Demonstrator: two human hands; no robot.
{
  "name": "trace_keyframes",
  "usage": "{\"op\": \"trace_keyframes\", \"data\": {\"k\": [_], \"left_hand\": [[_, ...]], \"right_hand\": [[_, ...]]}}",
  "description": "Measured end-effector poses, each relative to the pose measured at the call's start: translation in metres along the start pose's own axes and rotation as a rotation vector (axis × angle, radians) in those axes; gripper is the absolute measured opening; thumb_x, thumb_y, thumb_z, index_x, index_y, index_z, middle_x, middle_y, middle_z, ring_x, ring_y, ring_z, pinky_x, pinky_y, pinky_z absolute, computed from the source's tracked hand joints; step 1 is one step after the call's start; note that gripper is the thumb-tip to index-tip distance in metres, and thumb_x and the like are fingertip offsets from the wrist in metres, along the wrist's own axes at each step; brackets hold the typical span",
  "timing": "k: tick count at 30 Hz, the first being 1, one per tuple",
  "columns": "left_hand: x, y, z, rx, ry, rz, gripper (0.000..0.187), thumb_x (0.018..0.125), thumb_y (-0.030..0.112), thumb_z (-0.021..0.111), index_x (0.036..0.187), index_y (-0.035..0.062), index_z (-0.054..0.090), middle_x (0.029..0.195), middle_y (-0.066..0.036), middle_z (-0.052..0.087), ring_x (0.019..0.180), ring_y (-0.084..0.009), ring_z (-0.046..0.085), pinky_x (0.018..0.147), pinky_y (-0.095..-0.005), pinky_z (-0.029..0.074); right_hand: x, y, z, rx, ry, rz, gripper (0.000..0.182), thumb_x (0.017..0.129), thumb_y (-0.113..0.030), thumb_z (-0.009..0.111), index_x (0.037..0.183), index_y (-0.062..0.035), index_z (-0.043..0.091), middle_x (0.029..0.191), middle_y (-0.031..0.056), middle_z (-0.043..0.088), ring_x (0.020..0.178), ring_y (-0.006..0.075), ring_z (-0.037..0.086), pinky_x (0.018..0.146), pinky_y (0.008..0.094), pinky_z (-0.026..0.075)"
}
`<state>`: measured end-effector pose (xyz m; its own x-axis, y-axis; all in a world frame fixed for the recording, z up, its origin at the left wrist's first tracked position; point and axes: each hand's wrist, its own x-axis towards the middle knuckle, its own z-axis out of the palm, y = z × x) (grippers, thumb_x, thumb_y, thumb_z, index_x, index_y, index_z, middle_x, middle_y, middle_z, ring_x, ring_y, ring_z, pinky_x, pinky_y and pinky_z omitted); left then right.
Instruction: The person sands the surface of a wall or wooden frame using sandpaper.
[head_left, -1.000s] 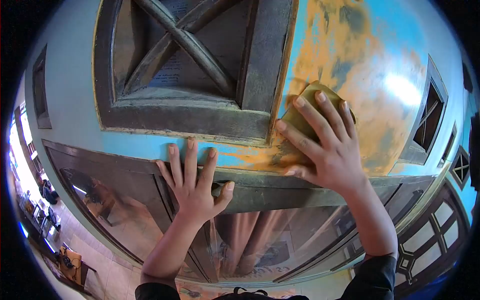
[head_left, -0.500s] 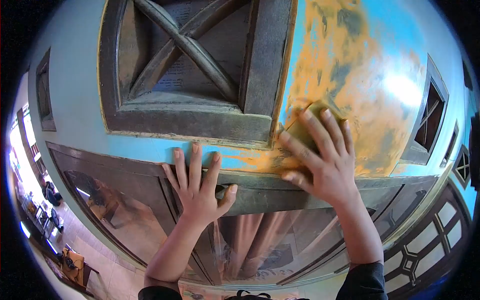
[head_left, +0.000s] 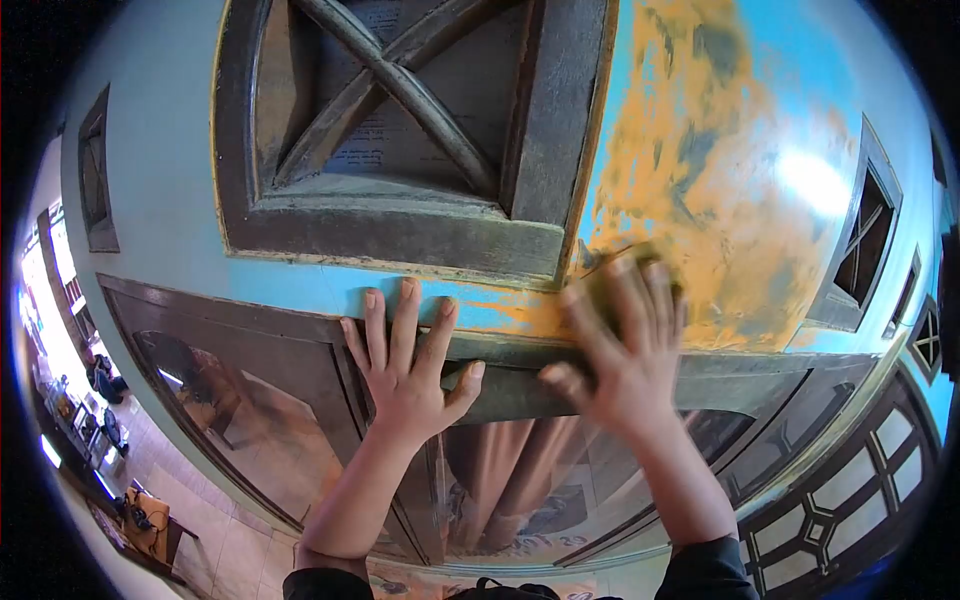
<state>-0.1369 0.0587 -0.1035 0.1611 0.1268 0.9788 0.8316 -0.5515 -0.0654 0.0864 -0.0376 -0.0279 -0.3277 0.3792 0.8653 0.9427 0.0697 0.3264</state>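
Observation:
My right hand presses a piece of sandpaper against the wall, its fingers spread over it and blurred by motion. Under and above it the light-blue wall carries a large orange-brown patch with grey smears. To the left, my left hand lies flat and open with nothing in it. Its fingertips touch the narrow blue wall strip, and its palm is over the dark wooden rail below. Fingers hide much of the sandpaper.
Above my hands is a dark wooden vent frame with crossed bars. Glass panes with a pinkish curtain behind lie below the rail. Another vent and a latticed door stand right. A brown chair is on the tiled floor, lower left.
My right hand and the sandpaper have slid down and left across the orange patch, toward the rail. The view has shifted slightly; my left hand stays in place on the wall.

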Motion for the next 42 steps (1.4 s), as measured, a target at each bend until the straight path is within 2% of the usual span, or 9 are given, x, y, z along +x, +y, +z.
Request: {"op": "trace_keyframes", "data": {"k": [3,8,11,14,18,23,29,38,42], "left_hand": [[0.001,-0.001,0.001,0.003,-0.010,0.000,0.066,0.095,0.051,0.051,0.148,0.0117,0.048,0.160,-0.022,0.031,0.150,-0.0468,0.017,0.118,-0.0671,0.004],[0.000,-0.002,0.001,-0.005,-0.007,0.000,0.066,0.094,0.051,0.051,0.148,0.0127,0.048,0.160,-0.022,0.031,0.151,-0.0464,0.016,0.118,-0.0668,0.004],[0.000,0.000,0.002,-0.041,0.021,-0.034,0.061,0.091,0.050,0.057,0.143,0.0172,0.056,0.158,-0.017,0.038,0.151,-0.0436,0.020,0.119,-0.0648,0.003],[-0.001,-0.002,0.004,-0.047,0.050,-0.024,0.061,0.091,0.049,0.056,0.142,0.0169,0.057,0.158,-0.017,0.038,0.151,-0.0440,0.020,0.119,-0.0650,0.003],[-0.001,0.004,0.007,-0.038,0.049,-0.058,0.061,0.091,0.050,0.055,0.143,0.0170,0.056,0.158,-0.018,0.038,0.151,-0.0444,0.019,0.119,-0.0651,0.003],[-0.002,0.003,0.008,-0.028,0.050,-0.046,0.063,0.091,0.051,0.054,0.145,0.0175,0.054,0.159,-0.018,0.036,0.151,-0.0445,0.019,0.118,-0.0653,0.003],[0.001,0.004,0.004,0.036,0.017,-0.003,0.068,0.095,0.051,0.049,0.147,0.0077,0.046,0.160,-0.024,0.030,0.150,-0.0490,0.017,0.117,-0.0685,0.006],[-0.001,0.002,0.005,0.038,0.021,0.006,0.068,0.096,0.052,0.048,0.148,0.0087,0.045,0.159,-0.024,0.031,0.150,-0.0488,0.018,0.117,-0.0689,0.006],[-0.004,0.000,0.011,-0.026,0.081,-0.020,0.063,0.091,0.051,0.054,0.144,0.0156,0.055,0.158,-0.018,0.038,0.150,-0.0454,0.020,0.118,-0.0665,0.003]], "right_hand": [[-0.010,-0.006,0.009,0.018,-0.080,-0.133,0.064,0.086,-0.065,0.061,0.142,-0.0338,0.057,0.154,0.0133,0.042,0.144,0.0401,0.035,0.118,0.0604,0.019],[0.005,0.004,-0.004,-0.020,0.049,0.079,0.064,0.087,-0.063,0.061,0.141,-0.0300,0.059,0.155,0.0132,0.042,0.145,0.0402,0.033,0.118,0.0618,0.017],[-0.013,-0.017,0.014,0.036,-0.060,-0.137,0.062,0.088,-0.063,0.060,0.141,-0.0317,0.060,0.155,0.0144,0.041,0.145,0.0408,0.032,0.119,0.0612,0.012],[-0.008,0.000,0.005,0.018,-0.068,-0.095,0.063,0.086,-0.063,0.062,0.139,-0.0273,0.062,0.154,0.0190,0.041,0.145,0.0455,0.031,0.117,0.0634,0.017],[-0.005,-0.009,0.004,0.043,0.019,0.061,0.058,0.087,-0.063,0.061,0.140,-0.0386,0.059,0.155,0.0071,0.043,0.144,0.0320,0.036,0.120,0.0567,0.015],[-0.020,-0.003,0.006,-0.009,-0.073,-0.067,0.062,0.083,-0.064,0.063,0.140,-0.0406,0.058,0.155,0.0063,0.043,0.143,0.0318,0.037,0.119,0.0582,0.018],[0.000,-0.023,0.012,0.076,-0.032,-0.112,0.063,0.080,-0.059,0.069,0.139,-0.0397,0.059,0.155,0.0047,0.044,0.142,0.0315,0.040,0.115,0.0607,0.024],[-0.018,-0.008,0.006,0.048,-0.091,-0.076,0.065,0.077,-0.059,0.072,0.139,-0.0444,0.058,0.157,0.0033,0.040,0.145,0.0295,0.035,0.119,0.0599,0.017],[-0.020,-0.008,0.009,0.041,-0.084,-0.077,0.064,0.078,-0.059,0.072,0.139,-0.0442,0.058,0.157,0.0035,0.041,0.145,0.0301,0.035,0.119,0.0602,0.016]]}}
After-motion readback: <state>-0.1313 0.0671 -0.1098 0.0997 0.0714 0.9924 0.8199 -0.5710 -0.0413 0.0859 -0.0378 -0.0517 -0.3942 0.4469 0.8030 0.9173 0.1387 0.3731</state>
